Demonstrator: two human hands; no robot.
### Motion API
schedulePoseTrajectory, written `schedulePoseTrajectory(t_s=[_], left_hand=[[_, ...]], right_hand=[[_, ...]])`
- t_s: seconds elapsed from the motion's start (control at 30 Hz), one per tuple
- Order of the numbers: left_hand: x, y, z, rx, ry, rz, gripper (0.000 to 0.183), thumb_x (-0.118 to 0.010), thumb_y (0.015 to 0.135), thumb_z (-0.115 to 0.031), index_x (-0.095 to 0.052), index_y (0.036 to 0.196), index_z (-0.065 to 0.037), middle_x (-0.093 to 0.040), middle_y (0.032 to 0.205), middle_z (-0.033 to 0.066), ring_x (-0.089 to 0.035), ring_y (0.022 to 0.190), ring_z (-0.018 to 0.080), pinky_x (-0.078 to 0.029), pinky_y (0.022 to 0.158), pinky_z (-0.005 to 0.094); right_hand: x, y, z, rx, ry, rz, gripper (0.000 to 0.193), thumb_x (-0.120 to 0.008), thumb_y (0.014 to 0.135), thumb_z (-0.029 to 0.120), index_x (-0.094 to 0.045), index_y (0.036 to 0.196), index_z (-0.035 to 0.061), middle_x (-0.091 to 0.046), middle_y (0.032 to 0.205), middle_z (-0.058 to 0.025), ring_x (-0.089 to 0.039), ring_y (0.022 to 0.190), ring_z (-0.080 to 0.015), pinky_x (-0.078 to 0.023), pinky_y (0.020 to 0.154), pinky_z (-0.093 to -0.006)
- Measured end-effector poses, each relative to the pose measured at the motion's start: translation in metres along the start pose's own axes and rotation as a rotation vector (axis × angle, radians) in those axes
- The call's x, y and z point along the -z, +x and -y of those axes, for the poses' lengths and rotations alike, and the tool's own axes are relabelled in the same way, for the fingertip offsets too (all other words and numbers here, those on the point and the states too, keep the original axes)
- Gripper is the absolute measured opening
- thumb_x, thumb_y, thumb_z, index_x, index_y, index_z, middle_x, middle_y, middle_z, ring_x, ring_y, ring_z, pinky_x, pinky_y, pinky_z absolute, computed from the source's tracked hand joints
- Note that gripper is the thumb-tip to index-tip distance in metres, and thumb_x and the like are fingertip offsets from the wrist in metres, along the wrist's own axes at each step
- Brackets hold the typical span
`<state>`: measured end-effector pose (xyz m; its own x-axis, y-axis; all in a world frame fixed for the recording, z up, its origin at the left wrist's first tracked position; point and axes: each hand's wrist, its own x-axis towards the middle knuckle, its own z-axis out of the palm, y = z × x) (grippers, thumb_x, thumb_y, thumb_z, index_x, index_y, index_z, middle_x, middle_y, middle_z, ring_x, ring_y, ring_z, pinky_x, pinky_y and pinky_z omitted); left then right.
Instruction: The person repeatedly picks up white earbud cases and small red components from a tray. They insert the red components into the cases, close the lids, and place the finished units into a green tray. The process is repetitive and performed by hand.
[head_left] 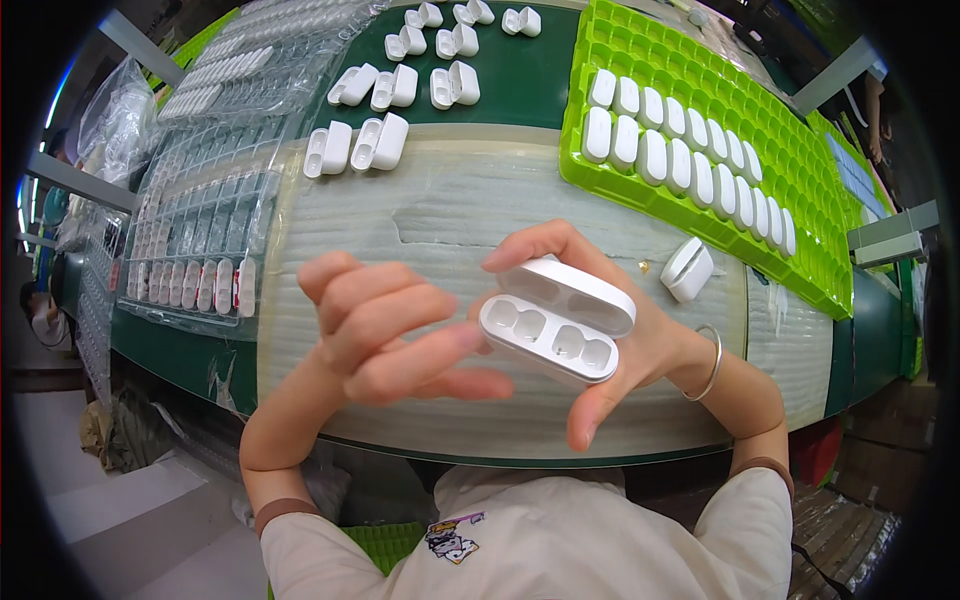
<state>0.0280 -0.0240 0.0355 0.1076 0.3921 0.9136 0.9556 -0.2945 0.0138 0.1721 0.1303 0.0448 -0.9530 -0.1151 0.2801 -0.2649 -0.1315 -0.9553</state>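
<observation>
A white earbud charging case (546, 340) with its lid raised is gripped in my right hand (648, 338), thumb along the near side and fingers behind the lid. Its earbud wells face up, with no earbuds in them. My left hand (385, 325) hovers just left of the case, fingers loosely bent and apart, slightly blurred. One fingertip is close to the case's left end; whether it touches I cannot tell. Right of my right hand, another white case (687, 270) lies on the mat, its lid slightly ajar.
Several opened white cases (380, 143) stand in rows at the far middle of the green table. A lime-green tray (812, 215) with two rows of white cases is at the right. Clear plastic trays (190, 185) holding small white pieces lie at the left. A translucent foam mat (450, 210) covers the work area.
</observation>
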Motion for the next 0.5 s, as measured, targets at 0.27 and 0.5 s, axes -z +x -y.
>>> schedulePoseTrajectory(t_s=[0.27, 0.5], left_hand=[[-0.014, -0.002, -0.011, -0.060, 0.175, 0.050, 0.028, -0.071, 0.069, -0.030, -0.063, 0.094, -0.021, -0.061, 0.084, -0.0090, -0.056, 0.076, 0.0073, -0.029, 0.081, 0.0277], [-0.014, 0.008, -0.007, 0.237, 0.140, 0.188, 0.037, -0.079, 0.054, -0.019, -0.064, 0.086, -0.012, -0.057, 0.073, -0.0029, -0.054, 0.066, 0.0138, -0.032, 0.075, 0.0312]], right_hand=[[-0.007, 0.000, -0.006, 0.108, -0.128, -0.101, 0.102, -0.086, 0.048, 0.045, -0.033, 0.124, 0.0031, -0.045, 0.116, -0.0076, -0.048, 0.105, -0.0167, -0.039, 0.090, -0.0301], [0.011, 0.015, -0.001, 0.317, -0.613, -0.591, 0.062, -0.070, 0.068, 0.048, -0.049, 0.108, 0.0044, -0.056, 0.105, -0.0089, -0.051, 0.093, -0.0188, -0.040, 0.079, -0.0284]])
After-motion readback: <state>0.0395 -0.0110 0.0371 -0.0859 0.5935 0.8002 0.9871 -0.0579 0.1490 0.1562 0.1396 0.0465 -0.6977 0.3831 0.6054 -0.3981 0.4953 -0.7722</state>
